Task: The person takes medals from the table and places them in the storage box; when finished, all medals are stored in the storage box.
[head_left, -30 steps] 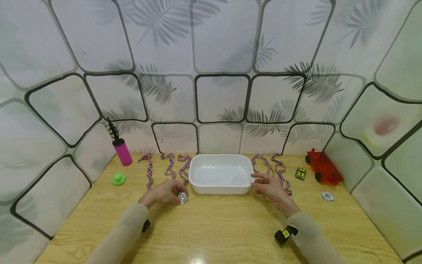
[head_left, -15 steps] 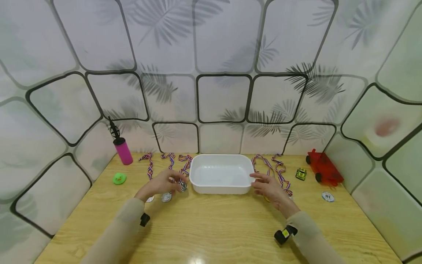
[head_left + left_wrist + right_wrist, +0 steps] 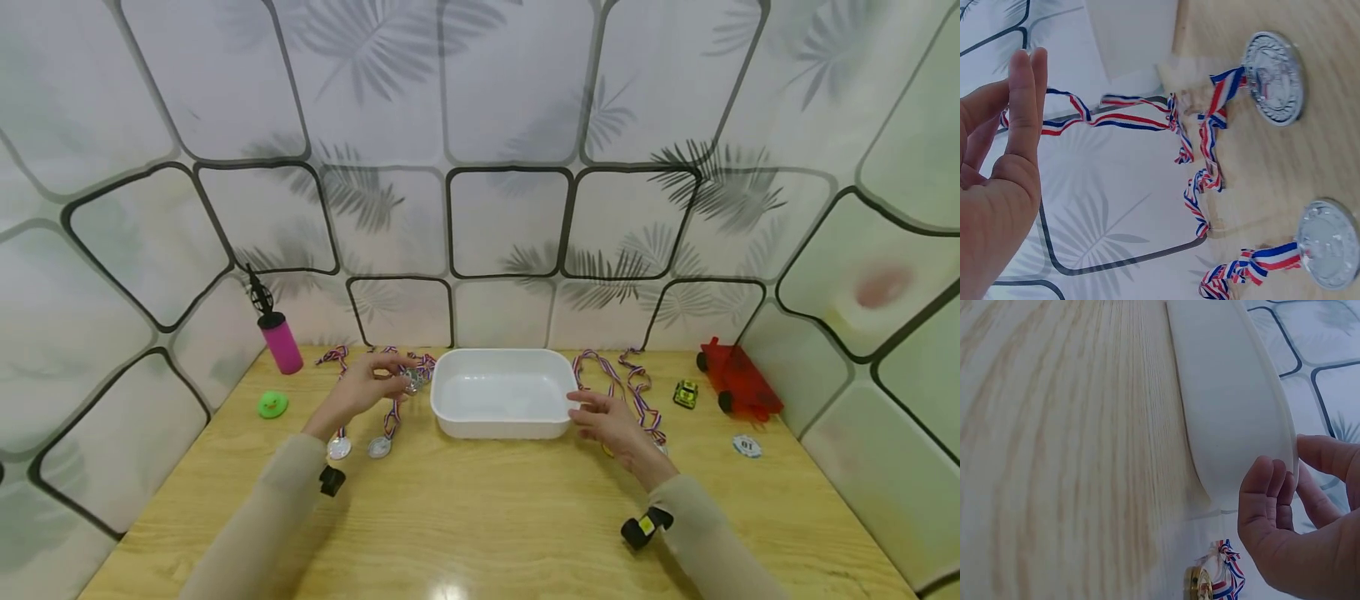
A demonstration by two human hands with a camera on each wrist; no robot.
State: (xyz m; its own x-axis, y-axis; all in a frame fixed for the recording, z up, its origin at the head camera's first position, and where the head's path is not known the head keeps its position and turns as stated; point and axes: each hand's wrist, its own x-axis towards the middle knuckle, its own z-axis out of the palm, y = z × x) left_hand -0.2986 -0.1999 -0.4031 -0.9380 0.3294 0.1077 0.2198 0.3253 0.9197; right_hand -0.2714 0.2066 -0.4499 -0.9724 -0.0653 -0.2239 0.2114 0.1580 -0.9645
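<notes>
Medals on red, white and blue striped ribbons lie left of the white rectangular plastic tub, which we take as our landmark on the light wooden table. One silver medal is lifted off the wood, just beside the tub's left rim near its far corner, its ribbon trailing down toward the table. Two more silver medals rest flat on the wood left of the tub's near corner, their ribbons twisted and running toward the wall.

Our left hand is raised, palm turned toward the tub, with thumb and fingertips pinching the lifted medal; in the left wrist view the fingers stand nearly straight and together. Our right hand is at the tub's right rim, fingers curled loosely against its outer wall and thumb above the edge, a light grip on the tub. A gold medal lies just under that hand, right of the tub.

Compared with a second ago, the left hand has come up from the table in front of the tub's near left corner and carried its medal back toward the far corner, uncovering the two medals on the wood. The right hand and the tub have stayed put.
</notes>
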